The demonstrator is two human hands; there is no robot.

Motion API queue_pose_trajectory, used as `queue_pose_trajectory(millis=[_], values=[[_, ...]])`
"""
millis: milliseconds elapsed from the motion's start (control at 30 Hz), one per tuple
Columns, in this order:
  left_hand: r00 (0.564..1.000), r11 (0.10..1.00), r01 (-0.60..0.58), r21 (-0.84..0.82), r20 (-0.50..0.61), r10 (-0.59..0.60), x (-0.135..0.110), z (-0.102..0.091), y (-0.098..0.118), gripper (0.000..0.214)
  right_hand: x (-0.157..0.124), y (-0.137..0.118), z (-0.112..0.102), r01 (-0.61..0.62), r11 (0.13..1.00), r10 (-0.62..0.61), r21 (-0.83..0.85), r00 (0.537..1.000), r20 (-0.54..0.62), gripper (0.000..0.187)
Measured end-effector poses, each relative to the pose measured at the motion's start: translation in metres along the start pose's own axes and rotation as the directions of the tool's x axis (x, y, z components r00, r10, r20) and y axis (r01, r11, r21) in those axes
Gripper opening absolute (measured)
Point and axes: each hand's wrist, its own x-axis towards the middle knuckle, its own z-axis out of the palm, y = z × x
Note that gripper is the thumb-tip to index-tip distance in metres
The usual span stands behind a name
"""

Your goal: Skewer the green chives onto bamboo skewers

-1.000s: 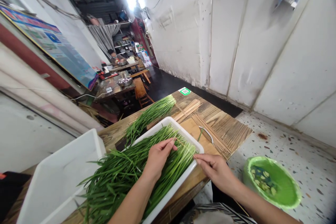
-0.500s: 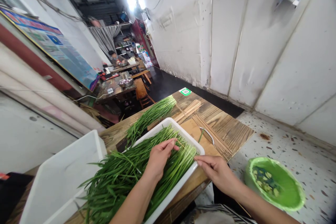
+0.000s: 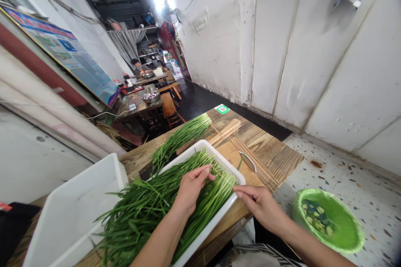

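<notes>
A white plastic tray (image 3: 205, 233) holds a heap of long green garlic chives (image 3: 140, 208), their pale stem ends toward the right. Above the stems, my left hand (image 3: 192, 185) has thumb and forefinger pinched on a thin bamboo skewer (image 3: 216, 171). The skewer slants down toward my right hand (image 3: 258, 204), whose fingertips are pinched at the tray's right rim. The middle of the skewer is lost among the pale stems. What sits in the right fingertips is tiny, and looks like the skewer's other end.
Beyond the tray lie another chive bundle (image 3: 184, 135), loose bamboo skewers (image 3: 255, 160) and a wooden board (image 3: 230, 154) on the wooden table (image 3: 286, 156). An empty white bin (image 3: 75, 204) stands left; a green lined bucket (image 3: 347, 225) right. A person (image 3: 138, 66) sits far back.
Both hands keep nearly the same pose and place over the chives. The whole view has shifted very slightly.
</notes>
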Motion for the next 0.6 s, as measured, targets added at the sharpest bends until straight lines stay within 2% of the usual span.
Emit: queue_pose_trajectory(millis=[600], values=[[1.0,0.999,0.011,-0.041,0.008,-0.011,-0.0001,-0.0006,-0.0027,0.043,-0.0005,-0.0003,-0.001,-0.003,1.0,0.003,0.016,1.0,0.0,0.028]])
